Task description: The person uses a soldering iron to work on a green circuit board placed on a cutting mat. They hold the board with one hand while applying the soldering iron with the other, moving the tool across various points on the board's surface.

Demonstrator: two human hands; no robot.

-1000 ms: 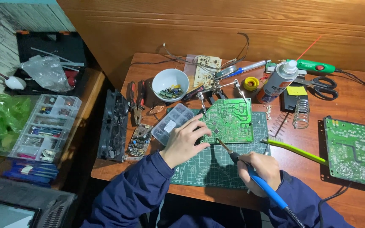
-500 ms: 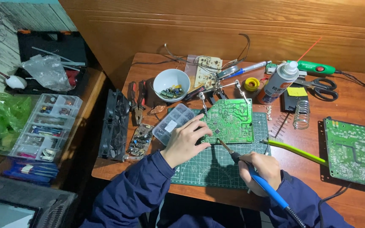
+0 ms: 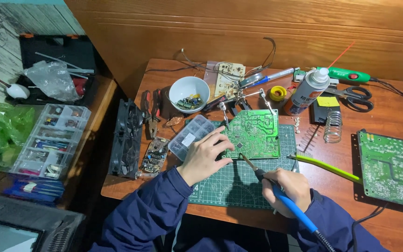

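Note:
My left hand (image 3: 206, 156) rests on the left edge of a green circuit board (image 3: 253, 133), fingers pressing it, beside a clear plastic parts box (image 3: 190, 136). The board is held up by the clips of a helping-hands stand (image 3: 239, 100) over a green cutting mat (image 3: 239, 179). My right hand (image 3: 286, 190) grips a blue-handled soldering iron (image 3: 276, 191). The iron's tip touches the board's lower edge, close to my left fingers.
On the wooden table (image 3: 388, 116): a white bowl of components (image 3: 189, 93), pliers (image 3: 151, 112), a spray can (image 3: 307, 92), scissors (image 3: 356, 97), a solder spool (image 3: 278, 93), a yellow-green brush (image 3: 325, 167), a second green circuit board (image 3: 391, 169), a coiled iron stand (image 3: 333, 127). A compartment organiser (image 3: 51, 140) sits left.

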